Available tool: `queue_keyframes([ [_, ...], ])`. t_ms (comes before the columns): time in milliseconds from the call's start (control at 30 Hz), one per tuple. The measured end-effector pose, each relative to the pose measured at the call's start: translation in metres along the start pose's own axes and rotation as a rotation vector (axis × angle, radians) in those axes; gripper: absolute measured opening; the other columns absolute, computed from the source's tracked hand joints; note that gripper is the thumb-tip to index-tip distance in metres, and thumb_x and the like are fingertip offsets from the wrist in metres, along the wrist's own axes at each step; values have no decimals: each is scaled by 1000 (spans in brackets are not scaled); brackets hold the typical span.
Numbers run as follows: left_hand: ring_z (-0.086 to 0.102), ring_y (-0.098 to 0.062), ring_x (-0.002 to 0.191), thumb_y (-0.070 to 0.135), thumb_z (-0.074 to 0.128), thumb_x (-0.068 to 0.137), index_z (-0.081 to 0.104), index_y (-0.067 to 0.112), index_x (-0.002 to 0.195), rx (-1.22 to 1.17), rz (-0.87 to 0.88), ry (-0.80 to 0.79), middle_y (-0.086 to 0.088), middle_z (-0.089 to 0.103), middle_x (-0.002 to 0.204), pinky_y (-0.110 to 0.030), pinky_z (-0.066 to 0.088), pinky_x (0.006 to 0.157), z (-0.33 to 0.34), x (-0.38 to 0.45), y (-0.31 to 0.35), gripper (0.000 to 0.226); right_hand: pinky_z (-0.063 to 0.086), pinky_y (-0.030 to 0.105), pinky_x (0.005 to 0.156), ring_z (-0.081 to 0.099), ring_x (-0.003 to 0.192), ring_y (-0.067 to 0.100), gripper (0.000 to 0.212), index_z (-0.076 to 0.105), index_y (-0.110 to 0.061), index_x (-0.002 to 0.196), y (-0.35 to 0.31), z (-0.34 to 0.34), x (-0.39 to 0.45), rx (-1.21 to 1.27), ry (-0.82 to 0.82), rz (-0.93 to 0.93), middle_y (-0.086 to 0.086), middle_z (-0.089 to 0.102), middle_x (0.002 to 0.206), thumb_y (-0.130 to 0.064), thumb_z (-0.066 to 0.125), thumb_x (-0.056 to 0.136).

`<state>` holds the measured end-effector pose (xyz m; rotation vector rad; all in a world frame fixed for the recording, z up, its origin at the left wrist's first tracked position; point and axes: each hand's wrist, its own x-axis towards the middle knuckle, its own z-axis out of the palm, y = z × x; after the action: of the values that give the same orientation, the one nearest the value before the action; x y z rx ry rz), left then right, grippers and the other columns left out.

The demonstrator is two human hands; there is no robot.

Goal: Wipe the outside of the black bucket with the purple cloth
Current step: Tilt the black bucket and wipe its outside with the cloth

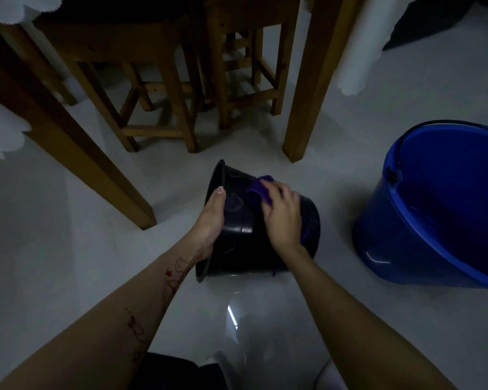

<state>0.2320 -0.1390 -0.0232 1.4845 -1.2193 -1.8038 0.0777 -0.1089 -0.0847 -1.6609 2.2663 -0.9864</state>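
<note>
The black bucket (241, 220) lies on its side on the pale floor, its open mouth facing left and its bottom facing right. My left hand (210, 220) grips the rim at the mouth, thumb on the outer wall. My right hand (282, 215) presses the purple cloth (258, 191) flat against the upper outside wall of the bucket. Part of the cloth sticks out past my fingers toward the far side, and another bit shows below my palm. The far side of the bucket is hidden.
A large blue bucket (400, 220) stands on the floor to the right, close to the black one. Wooden table legs (307, 94) and wooden stools (158, 80) rise just behind. White cloth (355, 52) hangs from the table's edges.
</note>
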Motion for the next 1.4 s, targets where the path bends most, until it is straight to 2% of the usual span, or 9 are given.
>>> queue_keyframes([
  [167, 67, -33, 108, 43, 24, 105, 62, 13, 124, 7, -22, 36, -13, 73, 108, -42, 53, 95, -8, 3, 0, 51, 41, 39, 94, 43, 119, 33, 40, 49, -11, 132, 65, -23, -33, -42, -13, 223, 15, 45, 133, -10, 55, 92],
  [367, 68, -25, 105, 59, 23, 103, 62, 16, 128, -20, -65, -21, -11, 72, 116, -39, 52, 96, 1, 2, 10, 63, 45, 32, 89, 47, 112, 29, 67, 49, -18, 133, 13, -16, -78, 73, -42, -162, 12, 48, 134, 6, 69, 74],
  [500, 67, -13, 87, 46, 22, 108, 59, 10, 130, 123, 56, -15, -3, 71, 100, -20, 52, 69, -3, 3, 4, 56, 50, 30, 75, 47, 108, 28, 56, 50, -18, 134, -20, -2, -42, 19, -27, -249, 9, 51, 134, -13, 65, 81],
  [700, 68, -34, 100, 44, 26, 108, 59, 32, 108, 270, 120, -54, -16, 68, 112, -50, 55, 93, -10, 0, 1, 35, 45, 40, 86, 45, 116, 31, 41, 48, -18, 135, 36, -17, -12, -75, -10, 111, 8, 51, 134, -16, 51, 95],
  [800, 63, -30, 97, 31, 33, 106, 57, 24, 96, 197, 76, -40, -20, 64, 112, -45, 53, 91, -7, -1, 14, 27, 40, 42, 98, 39, 122, 32, 40, 46, -12, 136, 75, -36, -35, -89, -35, 239, 14, 47, 136, -12, 47, 96],
  [867, 65, -23, 95, 40, 33, 105, 64, 15, 101, 159, 74, -56, -15, 68, 108, -34, 52, 89, -1, -3, 23, 40, 38, 44, 103, 38, 123, 30, 43, 46, -12, 136, 77, -45, -51, -28, -42, 156, 14, 45, 136, -6, 51, 93],
  [967, 56, -27, 129, 72, 23, 95, 53, 16, 142, 225, 36, -74, -11, 60, 141, -46, 40, 114, 11, -6, 25, 79, 40, 40, 99, 43, 120, 33, 60, 47, -15, 134, 43, -39, -66, 47, -26, -112, 14, 46, 136, 6, 64, 80],
  [1167, 64, -20, 105, 42, 25, 109, 52, 18, 132, 232, 169, 2, -10, 65, 124, -26, 55, 82, 9, -4, 18, 43, 52, 35, 81, 48, 111, 33, 50, 48, -14, 135, -11, -13, -41, 44, -38, -277, 12, 49, 137, -20, 52, 86],
  [1400, 61, -23, 113, 39, 24, 110, 51, 20, 127, 300, 213, -78, -8, 63, 122, -40, 48, 102, 0, -9, 10, 37, 44, 34, 82, 46, 107, 28, 42, 54, -16, 132, 12, -12, -2, 5, 59, -20, 6, 56, 129, -10, 56, 90],
])
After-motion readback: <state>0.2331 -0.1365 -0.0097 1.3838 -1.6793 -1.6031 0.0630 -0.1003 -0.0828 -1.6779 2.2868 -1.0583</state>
